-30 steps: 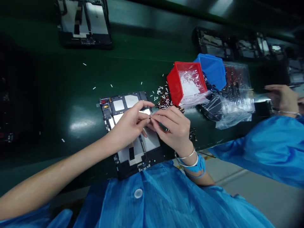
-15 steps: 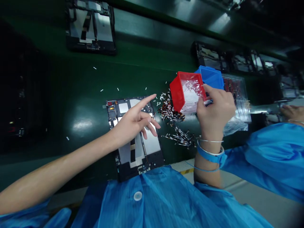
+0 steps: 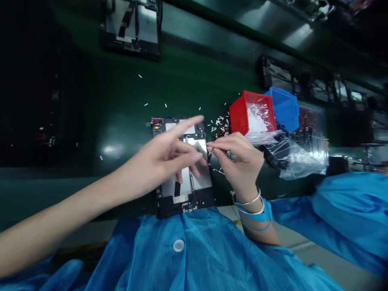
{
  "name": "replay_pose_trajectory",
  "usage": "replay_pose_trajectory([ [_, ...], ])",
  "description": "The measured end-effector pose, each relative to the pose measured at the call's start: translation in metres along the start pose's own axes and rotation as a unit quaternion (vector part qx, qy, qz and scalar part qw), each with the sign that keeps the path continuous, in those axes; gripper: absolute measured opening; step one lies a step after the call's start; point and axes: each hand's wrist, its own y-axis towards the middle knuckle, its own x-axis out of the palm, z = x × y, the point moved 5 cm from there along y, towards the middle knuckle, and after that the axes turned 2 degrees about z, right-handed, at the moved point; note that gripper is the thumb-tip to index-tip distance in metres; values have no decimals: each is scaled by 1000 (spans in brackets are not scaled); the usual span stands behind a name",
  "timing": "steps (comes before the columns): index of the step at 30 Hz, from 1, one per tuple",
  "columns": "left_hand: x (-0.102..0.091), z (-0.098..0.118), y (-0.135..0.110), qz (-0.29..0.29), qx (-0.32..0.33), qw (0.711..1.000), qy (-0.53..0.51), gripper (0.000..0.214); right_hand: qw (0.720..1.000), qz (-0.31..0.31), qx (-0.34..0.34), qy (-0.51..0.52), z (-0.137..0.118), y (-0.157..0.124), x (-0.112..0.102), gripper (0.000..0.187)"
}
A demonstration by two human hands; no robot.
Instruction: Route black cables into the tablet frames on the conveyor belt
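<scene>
An opened tablet (image 3: 169, 202) with silvery panels and a dark frame lies at the table's front edge against my blue smock. My left hand (image 3: 169, 157) hovers over it, fingers apart, index stretched to the upper right, holding nothing visible. At the tablet's right edge, my right hand (image 3: 238, 161) pinches thumb and forefinger together; whatever is between the tips is too small to make out. Partly hidden behind that hand is a pile of small dark and white parts (image 3: 222, 131). Just beyond stands a red bin (image 3: 239, 115) holding a plastic bag of white bits.
A blue bin (image 3: 286, 109) adjoins the red one, with clear plastic bags (image 3: 306, 159) to its right. Another opened tablet (image 3: 133, 30) lies at the back left. More devices (image 3: 279, 72) line the back right. A co-worker's blue sleeve (image 3: 348, 214) reaches in from the right.
My right hand has left the red bin's edge and come left to the tablet with its fingertips pinched. My left hand stays open over the tablet. The view has shifted slightly.
</scene>
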Motion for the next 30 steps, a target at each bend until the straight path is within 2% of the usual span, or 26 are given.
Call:
replay_pose_trajectory([
  [1,-13,2,-12,62,42,994,78,60,998,-5,53,42,0,-1,6,12],
  [2,-25,3,-26,127,85,975,161,56,990,-14,109,89,1,-4,14,11],
  [4,-44,-3,-55,233,156,907,315,48,959,-53,212,178,0,-10,35,11],
  [5,-49,-9,-68,261,180,869,380,45,942,-79,249,213,-1,-14,48,14],
  [7,-51,-26,-86,260,210,812,479,39,913,-121,295,256,-4,-19,71,17],
  [9,-46,-43,-96,222,237,779,536,33,898,-144,320,264,-5,-22,88,15],
  [11,-38,-54,-101,183,260,755,574,33,897,-153,334,246,-4,-23,98,14],
  [14,-30,-62,-101,141,275,720,622,33,911,-158,326,198,-4,-23,104,12],
  [18,-25,-65,-98,102,266,701,653,35,932,-153,288,156,-10,-26,104,10],
  [25,-25,-68,-95,93,254,699,662,35,964,-163,198,76,-14,-21,93,5],
  [27,-25,-66,-94,93,250,697,665,35,967,-177,177,53,-11,-16,90,8],
  [30,-24,-62,-90,98,248,697,666,29,956,-211,195,64,-2,-9,90,3],
])
